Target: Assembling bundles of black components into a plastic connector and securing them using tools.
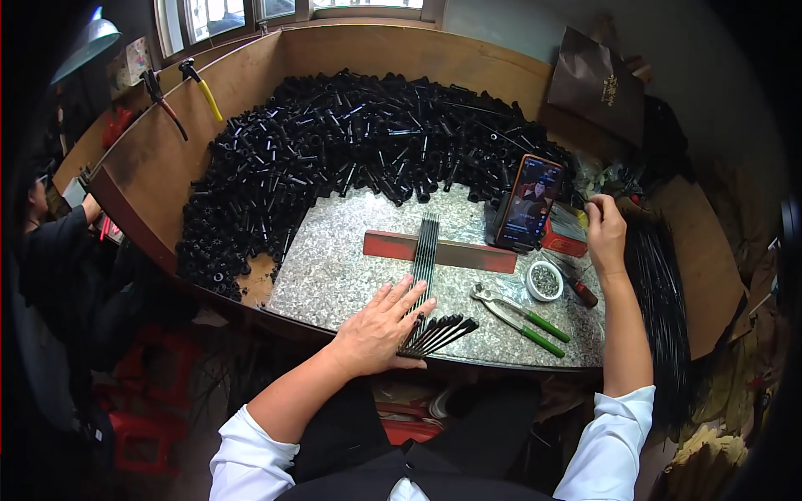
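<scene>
My left hand (pixel 376 330) lies with its fingers stretched out over a row of thin dark rods (pixel 426 244) on the speckled tabletop. Their black near ends (pixel 443 332) fan out to the right of the hand, by the front edge. Under the rods, a red and grey flat bar (pixel 472 255) runs crosswise. At the right, my right hand (pixel 607 234) is raised beside a small red box (pixel 565 240), fingertips pinched together; anything between them is too small to make out. Near it are a white cup of small metal pieces (pixel 545 281) and green-handled pliers (pixel 525 321).
Black tubular parts (pixel 359 142) are heaped against the wooden wall (pixel 401 46). A phone (pixel 530 200) leans upright near the red box. Long black rods (pixel 656 292) hang at the right edge. Two pliers (pixel 200 88) hang on the left wall. Another person (pixel 58 225) sits at the left.
</scene>
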Tool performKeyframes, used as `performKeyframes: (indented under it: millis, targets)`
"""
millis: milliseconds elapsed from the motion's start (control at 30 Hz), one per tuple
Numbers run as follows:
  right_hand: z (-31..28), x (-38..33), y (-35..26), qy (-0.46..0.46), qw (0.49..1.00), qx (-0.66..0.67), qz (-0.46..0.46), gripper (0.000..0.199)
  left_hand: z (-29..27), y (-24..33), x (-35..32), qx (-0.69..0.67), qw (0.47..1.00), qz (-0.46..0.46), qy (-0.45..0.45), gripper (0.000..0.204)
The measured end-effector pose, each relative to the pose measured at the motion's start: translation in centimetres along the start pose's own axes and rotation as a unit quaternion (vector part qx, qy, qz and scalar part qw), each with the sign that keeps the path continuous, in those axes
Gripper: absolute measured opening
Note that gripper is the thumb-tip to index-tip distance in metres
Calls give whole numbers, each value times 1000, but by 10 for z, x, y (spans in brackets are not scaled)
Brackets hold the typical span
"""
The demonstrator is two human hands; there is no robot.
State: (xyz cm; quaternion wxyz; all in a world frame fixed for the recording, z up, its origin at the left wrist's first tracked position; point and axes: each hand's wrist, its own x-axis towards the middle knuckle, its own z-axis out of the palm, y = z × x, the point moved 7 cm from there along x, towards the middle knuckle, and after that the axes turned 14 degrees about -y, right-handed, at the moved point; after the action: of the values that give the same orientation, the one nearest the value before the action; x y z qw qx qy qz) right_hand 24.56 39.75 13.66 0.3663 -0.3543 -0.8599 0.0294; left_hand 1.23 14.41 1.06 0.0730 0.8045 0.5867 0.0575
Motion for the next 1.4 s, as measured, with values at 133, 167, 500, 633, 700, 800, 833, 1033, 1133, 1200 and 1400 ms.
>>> performKeyframes:
  millis: [133, 167, 500, 633, 700, 800, 833, 1033, 1133, 1200, 1400]
  targets:
    - [58, -9, -101, -101, 973, 50, -203, 21, 0, -2, -3, 4, 1000, -8, -2, 91]
    - [84, -14, -113, -163, 967, 9, -196, 29, -1, -3, -6, 9, 1000, -13, -5, 91]
    - [166, -16, -117, -211, 948, -161, -173, 30, 1, 2, -4, -15, 999, 5, 31, 90]
    - [172, -15, -120, -213, 943, -173, -187, 23, 0, 2, -4, -11, 1000, -3, 17, 91]
    - [173, -14, -119, -219, 941, -181, -182, 29, -2, 1, -3, -18, 1000, -5, 16, 91]
    - [172, -13, -121, -206, 945, -172, -187, 17, -3, 1, -3, -26, 1000, -1, 15, 92]
    - [173, -13, -121, -207, 945, -168, -188, 18, -2, 1, -2, -33, 999, -1, 13, 92]
    - [176, -13, -122, -222, 942, -162, -191, 30, -1, 1, -2, -32, 999, 5, 15, 93]
    - [177, -12, -124, -222, 942, -160, -193, 31, -1, 1, -1, -31, 999, 7, 16, 93]
    - [177, -11, -125, -218, 943, -156, -195, 31, -1, 1, -2, -31, 999, 7, 17, 93]
    - [183, -8, -127, -231, 941, -152, -194, 32, -1, 1, -2, -30, 999, 8, 21, 92]
